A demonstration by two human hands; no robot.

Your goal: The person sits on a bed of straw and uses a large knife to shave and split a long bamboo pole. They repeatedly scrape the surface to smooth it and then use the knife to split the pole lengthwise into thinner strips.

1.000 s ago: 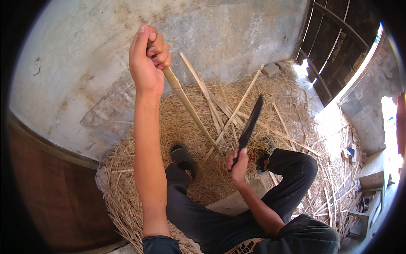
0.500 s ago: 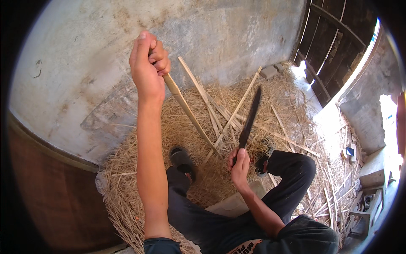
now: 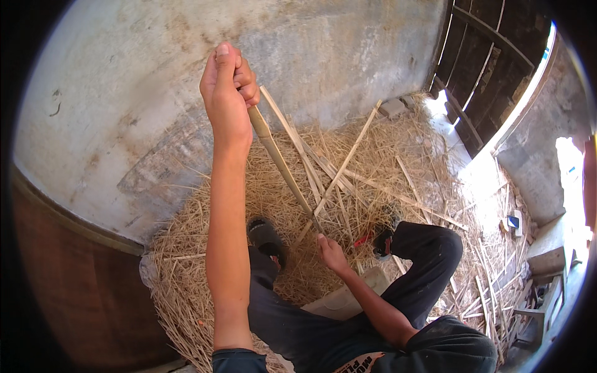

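Observation:
Raised before the wall, my left hand point(image 3: 229, 93) is closed round the upper end of a long bamboo strip point(image 3: 283, 165). The strip slants down to the right, between my feet. At its lower end my right hand point(image 3: 333, 253) is closed on the knife; the handle is hidden in the fist. Only a thin dark sliver of the knife point(image 3: 316, 224) shows, almost edge-on and against or very close to the strip. Whether it cuts into the bamboo I cannot tell.
Dry shavings point(image 3: 211, 273) cover the floor, with pale split strips point(image 3: 351, 149) crossing beyond my feet. A dark sandal point(image 3: 267, 239) is on my left foot. A pale block point(image 3: 373, 280) sits between my legs. Grey bricks point(image 3: 393, 108) lie by the wall; dark wooden boards point(image 3: 485, 62) stand far right.
My right hand has moved left and slightly down, bringing the knife from apart to the strip's lower end; its blade has turned nearly edge-on. My left hand has shifted slightly right with the strip.

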